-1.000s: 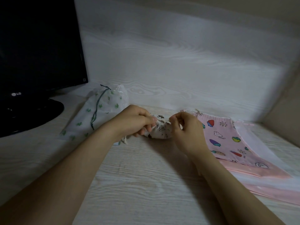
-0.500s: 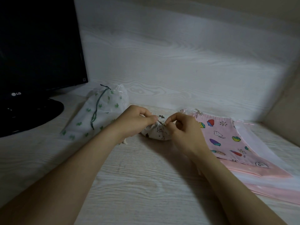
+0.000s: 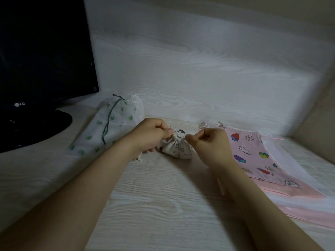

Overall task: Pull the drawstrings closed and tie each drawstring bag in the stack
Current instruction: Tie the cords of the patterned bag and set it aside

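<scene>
A small cream printed drawstring bag [image 3: 178,150] lies on the desk between my hands, its mouth gathered tight. My left hand [image 3: 151,134] grips the gathered neck and cord from the left. My right hand [image 3: 206,142] pinches the cord at the neck from the right. A loose cord end [image 3: 138,158] trails under my left wrist. To the right lies a flat stack of bags, topped by a pink bag [image 3: 253,156] with fruit and rabbit prints. At the left lies a white bag with green cactus prints [image 3: 110,125], its green cord drawn.
A black monitor [image 3: 41,57] on a round stand [image 3: 36,131] fills the left. A white wood-grain back panel [image 3: 199,78] rises behind the bags, and a side wall [image 3: 319,115] closes the right. Pale wooden desk top [image 3: 163,205] runs toward me.
My right hand has moved a little right, drawing the cord out from the neck. The bag has shifted and now shows more of its body below my hands.
</scene>
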Demonstrator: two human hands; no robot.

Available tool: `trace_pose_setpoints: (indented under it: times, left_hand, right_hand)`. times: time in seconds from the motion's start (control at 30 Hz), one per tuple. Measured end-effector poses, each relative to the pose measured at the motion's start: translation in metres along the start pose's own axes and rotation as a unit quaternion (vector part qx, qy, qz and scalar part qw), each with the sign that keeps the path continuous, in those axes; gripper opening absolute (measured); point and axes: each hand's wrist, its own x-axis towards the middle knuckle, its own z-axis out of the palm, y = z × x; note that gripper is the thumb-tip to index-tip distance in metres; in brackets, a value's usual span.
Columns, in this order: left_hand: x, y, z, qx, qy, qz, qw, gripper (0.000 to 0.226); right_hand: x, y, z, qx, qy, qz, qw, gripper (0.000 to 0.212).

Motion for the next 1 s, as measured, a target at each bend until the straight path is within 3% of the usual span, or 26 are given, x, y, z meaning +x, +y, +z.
trace_pose_setpoints:
  times: [0.13, 0.27, 0.47, 0.63, 1.0]
  left_hand:
    - [0.0, 0.003, 0.003, -0.091, -0.025, -0.026, 0.995, 0.012]
    - [-0.002, 0.005, 0.0, -0.107, -0.032, -0.029, 0.993, 0.023]
    - [-0.007, 0.011, 0.0, -0.045, 0.021, 0.069, 0.996, 0.029]
    - [-0.009, 0.014, 0.004, -0.07, 0.026, 0.109, 0.991, 0.031]
    - [-0.013, 0.017, 0.011, -0.202, -0.031, 0.068, 0.976, 0.028]
  right_hand:
    - [0.0, 0.001, 0.002, -0.012, 0.012, -0.003, 1.0, 0.024]
    - [-0.001, 0.003, 0.002, 0.004, 0.019, 0.002, 1.0, 0.021]
    - [-0.004, 0.003, 0.0, 0.029, 0.005, 0.009, 1.0, 0.031]
    - [-0.006, 0.005, 0.004, 0.032, -0.048, -0.016, 0.998, 0.018]
    - [-0.001, 0.017, 0.01, -0.053, -0.04, -0.113, 0.991, 0.031]
